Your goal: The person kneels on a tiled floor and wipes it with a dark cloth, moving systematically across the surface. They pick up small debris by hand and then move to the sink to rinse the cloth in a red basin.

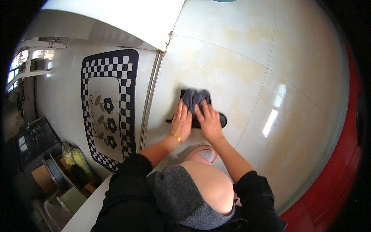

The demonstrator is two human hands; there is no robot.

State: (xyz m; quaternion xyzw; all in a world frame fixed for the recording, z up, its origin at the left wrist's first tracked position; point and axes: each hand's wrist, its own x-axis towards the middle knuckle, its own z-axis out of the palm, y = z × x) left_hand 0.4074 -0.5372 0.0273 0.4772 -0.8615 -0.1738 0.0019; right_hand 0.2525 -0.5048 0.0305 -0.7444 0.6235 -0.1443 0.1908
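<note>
A dark grey cloth [194, 98] is bunched under the fingers of both my hands, low over the tiled floor. My left hand [181, 121], with a gold-coloured bracelet at its wrist, holds the cloth's near left side. On the near right side, my right hand [211, 121] grips it with the thumb turned inward. Beneath the cloth and hands lies a black object [222, 119]; a rounded end shows at right and a thin piece sticks out at left. Most of it is hidden, so I cannot tell exactly what it is.
A checkered mat with flowers [103, 116] lies left, past a metal threshold strip [150, 95]. A white wall end [139, 20] juts in above. Bottles and boards [68, 185] stand lower left. My pink slipper [197, 153] is just below my hands; red flooring [327, 191] edges the right.
</note>
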